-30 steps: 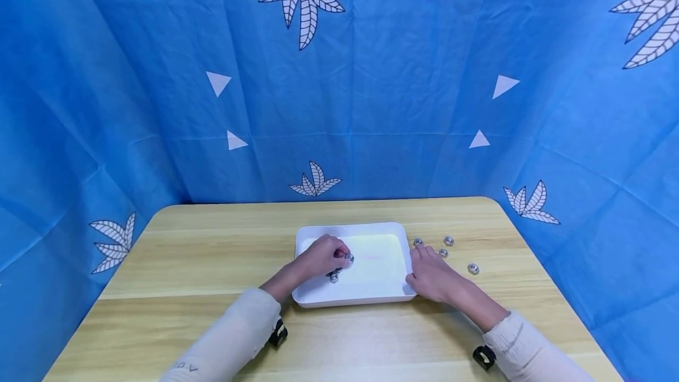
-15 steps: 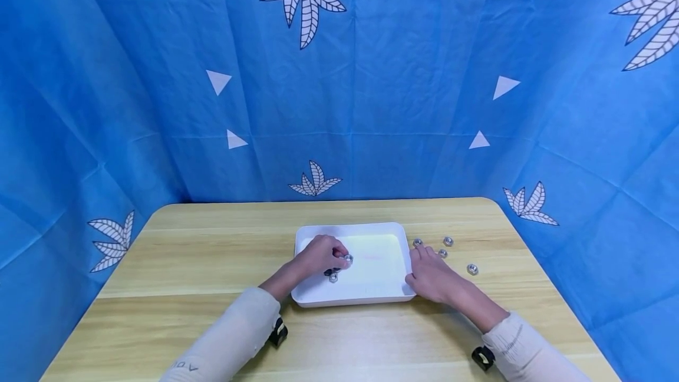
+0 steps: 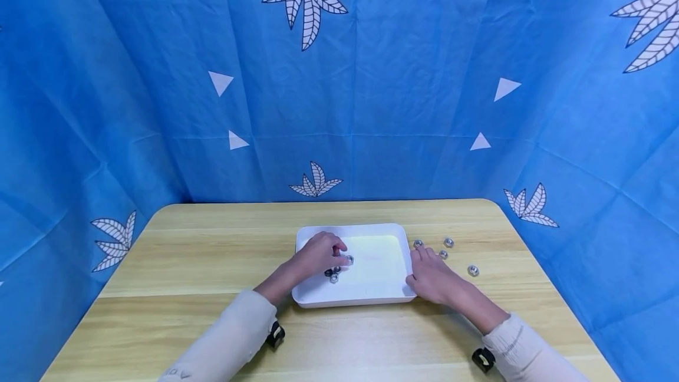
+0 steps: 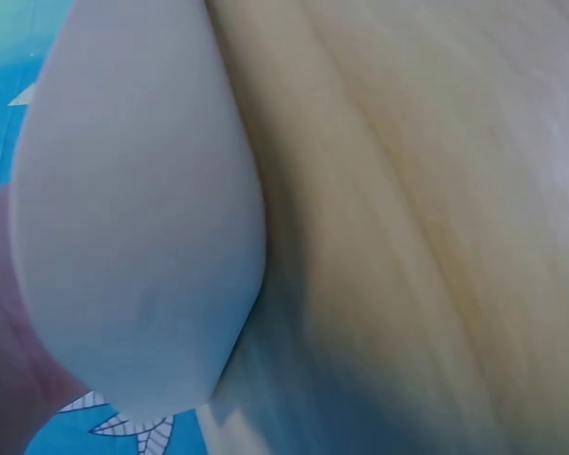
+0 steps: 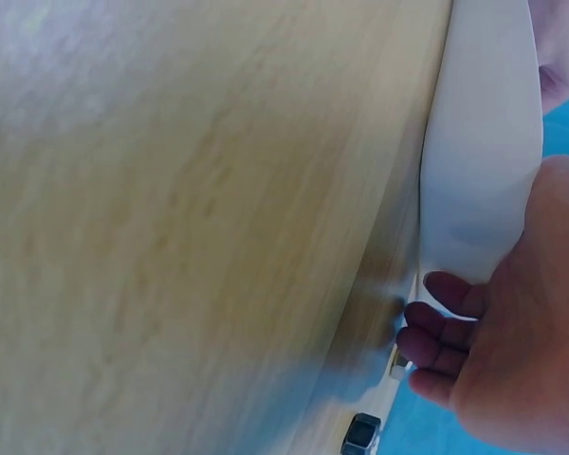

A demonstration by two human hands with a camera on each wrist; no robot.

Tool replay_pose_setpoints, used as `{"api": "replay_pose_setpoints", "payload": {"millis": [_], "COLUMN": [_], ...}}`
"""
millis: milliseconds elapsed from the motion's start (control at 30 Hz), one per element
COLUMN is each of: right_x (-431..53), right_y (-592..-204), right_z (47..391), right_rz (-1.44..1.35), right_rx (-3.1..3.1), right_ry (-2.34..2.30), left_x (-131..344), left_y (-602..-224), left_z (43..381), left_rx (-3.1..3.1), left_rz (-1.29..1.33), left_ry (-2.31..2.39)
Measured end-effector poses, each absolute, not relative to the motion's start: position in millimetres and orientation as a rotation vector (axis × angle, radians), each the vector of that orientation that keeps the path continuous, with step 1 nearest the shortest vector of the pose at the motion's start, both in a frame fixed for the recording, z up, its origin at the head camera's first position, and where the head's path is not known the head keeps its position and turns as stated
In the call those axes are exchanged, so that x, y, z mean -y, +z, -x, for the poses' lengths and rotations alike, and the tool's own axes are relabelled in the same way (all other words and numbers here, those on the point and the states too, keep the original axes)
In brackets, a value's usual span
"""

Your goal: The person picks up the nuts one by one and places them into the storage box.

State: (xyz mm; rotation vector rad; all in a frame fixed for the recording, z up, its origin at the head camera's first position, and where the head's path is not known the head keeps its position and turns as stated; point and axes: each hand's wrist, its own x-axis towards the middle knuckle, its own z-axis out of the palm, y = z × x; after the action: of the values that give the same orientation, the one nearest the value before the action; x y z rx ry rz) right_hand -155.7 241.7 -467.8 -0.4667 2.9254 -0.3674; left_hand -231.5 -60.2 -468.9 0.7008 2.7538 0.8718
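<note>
In the head view my left hand [image 3: 318, 253] is over the left half of a shallow white tray [image 3: 379, 270]. Its thumb and index finger are spread apart, the thumb tip beside a metal hex nut [image 3: 350, 260]. Below the fingers, a few more nuts lie on the tray floor, one silver nut [image 3: 334, 279] plainly visible. My right hand [image 3: 432, 274] grips the tray's right side, thumb at the rim and fingers outside. In the right wrist view its curled fingers [image 5: 441, 341] lie beside the tray wall [image 5: 479, 142]. The left wrist view shows mostly tray wall [image 4: 142, 209], fingers hidden.
Several nuts lie on the wooden table [image 3: 201, 252] right of the tray, among them a far nut [image 3: 448, 242] and a nearer nut [image 3: 473, 270]. A blue patterned curtain [image 3: 350, 105] hangs behind the table.
My left index finger has lifted away from the thumb, widening the gap, and the hand has shifted slightly left. The nut stays by the thumb. My right hand and the tray hold still.
</note>
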Motion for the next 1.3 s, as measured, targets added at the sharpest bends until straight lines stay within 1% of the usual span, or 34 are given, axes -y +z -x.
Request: {"api": "replay_pose_setpoints", "payload": {"millis": [100,333,667,933,1300], "right_x": [-242,-244,-244,-241,-238], "right_y": [-468,-468,-470,-466,-470], "right_z": [155,154,154,153,161], "right_rz": [0.459,0.459,0.484,0.472,0.445], "right_rx": [-2.915,-2.917,-2.933,-2.925,-2.947], "right_ry": [-0.375,-0.369,-0.38,-0.39,-0.39], "left_x": [65,78,93,107,126], "left_y": [-464,-458,-453,-452,-456], "left_z": [229,228,218,208,217], "left_rx": [-2.774,-2.931,-3.09,-3.178,-3.212], "left_rz": [-0.687,-0.759,-0.716,-0.609,-0.579], "left_ry": [0.869,0.776,0.71,0.619,0.514]}}
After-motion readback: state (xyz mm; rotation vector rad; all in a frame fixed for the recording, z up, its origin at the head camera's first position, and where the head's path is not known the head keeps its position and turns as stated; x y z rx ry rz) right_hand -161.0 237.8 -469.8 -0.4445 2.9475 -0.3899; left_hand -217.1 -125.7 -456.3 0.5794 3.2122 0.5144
